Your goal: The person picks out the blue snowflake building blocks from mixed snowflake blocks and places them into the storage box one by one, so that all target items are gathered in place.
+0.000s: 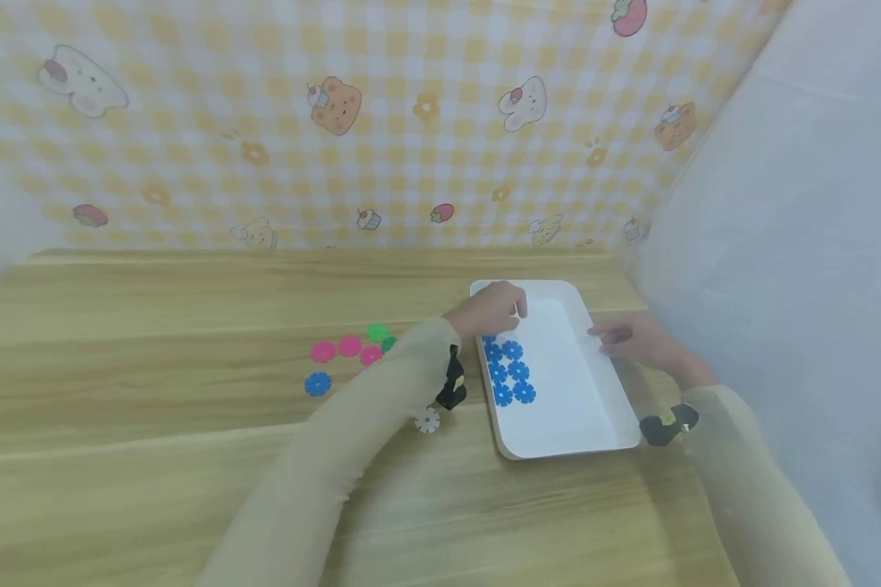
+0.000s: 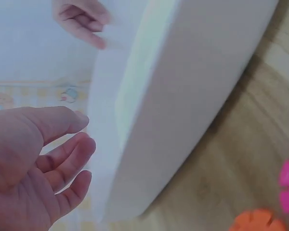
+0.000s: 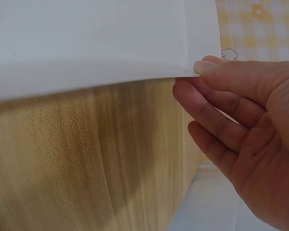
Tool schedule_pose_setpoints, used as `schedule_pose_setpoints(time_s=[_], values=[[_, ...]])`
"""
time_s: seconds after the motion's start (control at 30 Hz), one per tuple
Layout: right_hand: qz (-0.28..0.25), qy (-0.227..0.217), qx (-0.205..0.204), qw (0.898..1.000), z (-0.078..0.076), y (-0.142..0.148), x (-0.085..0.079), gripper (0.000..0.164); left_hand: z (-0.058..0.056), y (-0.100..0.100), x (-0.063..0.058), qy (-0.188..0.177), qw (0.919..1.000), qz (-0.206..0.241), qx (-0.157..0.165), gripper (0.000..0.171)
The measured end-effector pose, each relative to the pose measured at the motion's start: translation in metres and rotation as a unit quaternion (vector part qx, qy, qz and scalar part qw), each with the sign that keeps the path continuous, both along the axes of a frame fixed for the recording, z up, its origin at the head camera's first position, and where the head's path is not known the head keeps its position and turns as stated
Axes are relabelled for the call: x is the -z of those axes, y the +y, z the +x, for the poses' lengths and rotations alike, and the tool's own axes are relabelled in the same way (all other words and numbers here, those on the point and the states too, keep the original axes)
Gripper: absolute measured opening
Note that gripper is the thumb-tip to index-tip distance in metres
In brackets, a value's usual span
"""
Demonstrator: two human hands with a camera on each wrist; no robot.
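A white rectangular tray (image 1: 568, 399) lies on the right of the table, with several blue notched plastic discs (image 1: 518, 371) in rows along its left side. Over the tray's far left part hovers my left hand (image 1: 492, 310). In the left wrist view its fingers (image 2: 77, 154) are loosely bent and apart from the thumb, with nothing seen between them. My right hand (image 1: 642, 341) pinches the tray's right rim between thumb and fingertips, as the right wrist view shows with the rim (image 3: 149, 79) there.
Left of the tray lie several pink discs (image 1: 323, 351), a light green disc (image 1: 378, 332), a dark green one partly behind the left sleeve, a blue disc (image 1: 318, 384) and a whitish disc (image 1: 427, 421). The left wrist view adds an orange disc (image 2: 258, 223). A white curtain (image 1: 793, 244) borders the right side.
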State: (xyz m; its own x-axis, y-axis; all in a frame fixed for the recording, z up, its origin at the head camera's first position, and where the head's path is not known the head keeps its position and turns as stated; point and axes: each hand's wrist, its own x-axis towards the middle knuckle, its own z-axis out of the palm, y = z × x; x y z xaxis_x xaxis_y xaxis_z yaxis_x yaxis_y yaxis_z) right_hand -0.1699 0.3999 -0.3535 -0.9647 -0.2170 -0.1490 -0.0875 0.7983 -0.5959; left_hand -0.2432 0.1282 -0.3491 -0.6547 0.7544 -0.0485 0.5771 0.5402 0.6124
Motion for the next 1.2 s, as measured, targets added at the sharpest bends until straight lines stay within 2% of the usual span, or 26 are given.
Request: schedule_pose_setpoints(time_s=[0.1, 0.2, 0.4, 0.53, 0.67, 0.8, 1.0, 1.2], values=[[-0.002, 0.001, 0.0, 1.0, 0.0, 0.0, 0.0, 0.034, -0.001, -0.012, -0.011, -0.011, 0.9996, 0.025, 0.002, 0.018], [-0.002, -0.002, -0.002, 1.0, 0.0, 0.0, -0.001, 0.034, -0.001, -0.026, -0.019, -0.011, 0.9994, 0.03, 0.011, 0.018], [-0.006, -0.008, -0.001, 1.0, 0.003, -0.002, -0.004, 0.034, -0.004, -0.055, -0.023, 0.005, 0.9985, 0.044, 0.033, 0.017], [-0.007, -0.003, -0.007, 1.0, 0.003, -0.003, -0.005, 0.034, -0.001, -0.079, -0.027, 0.001, 0.9975, 0.065, 0.026, 0.015], [-0.009, 0.0, -0.008, 1.0, 0.004, -0.002, -0.004, 0.034, 0.003, -0.107, -0.031, -0.01, 0.9978, 0.065, 0.009, 0.016], [-0.017, 0.004, -0.01, 1.0, 0.003, 0.001, -0.001, 0.034, 0.005, -0.133, -0.028, -0.01, 0.998, 0.061, -0.011, 0.016], [-0.037, 0.021, -0.025, 0.999, 0.002, 0.001, 0.0, 0.033, 0.01, -0.161, -0.021, 0.011, 0.9971, 0.071, -0.025, 0.017], [-0.021, 0.007, -0.012, 1.0, 0.002, 0.002, -0.001, 0.035, 0.015, -0.186, -0.013, 0.007, 0.9983, 0.046, -0.036, 0.021]])
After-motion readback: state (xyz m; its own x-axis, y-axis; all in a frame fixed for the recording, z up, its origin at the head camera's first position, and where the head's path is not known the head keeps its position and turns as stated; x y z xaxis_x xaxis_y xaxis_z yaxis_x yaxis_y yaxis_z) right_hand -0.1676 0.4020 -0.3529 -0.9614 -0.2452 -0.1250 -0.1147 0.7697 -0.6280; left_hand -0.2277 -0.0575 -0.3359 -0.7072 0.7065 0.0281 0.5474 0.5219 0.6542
